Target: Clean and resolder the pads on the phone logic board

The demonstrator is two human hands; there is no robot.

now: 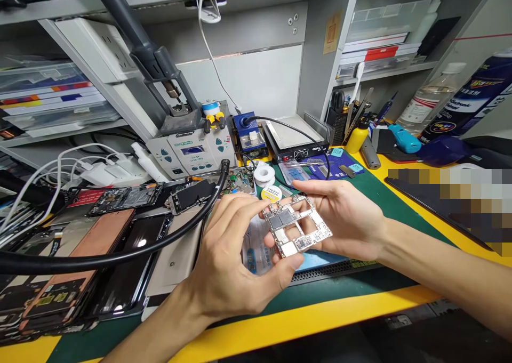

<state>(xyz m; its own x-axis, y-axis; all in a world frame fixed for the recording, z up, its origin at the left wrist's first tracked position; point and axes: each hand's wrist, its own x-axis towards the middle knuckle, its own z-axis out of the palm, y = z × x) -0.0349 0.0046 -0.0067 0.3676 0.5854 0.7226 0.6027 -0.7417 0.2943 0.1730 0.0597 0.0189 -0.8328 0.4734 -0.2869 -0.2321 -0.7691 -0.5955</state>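
Held up over the bench is a phone circuit board (285,219), silvery with a dark square chip and several cut-out openings. My left hand (234,256) grips its left and lower edges, the thumb at the bottom corner and the fingers at the upper left. From the right, my right hand (346,214) supports the board, its fingers curling behind and showing through the openings. Below the hands lies a clear plastic sheet (256,240) on a blue mat (320,260). A round tin with a yellow label (271,193) stands just behind the board.
Opened phones (172,256) crowd the left, crossed by a thick black hose (160,240). Behind stand a soldering station (194,152), a hot plate (298,139) and a white spool (264,175). A yellow bottle (357,136) and a dark phone (432,208) are at right.
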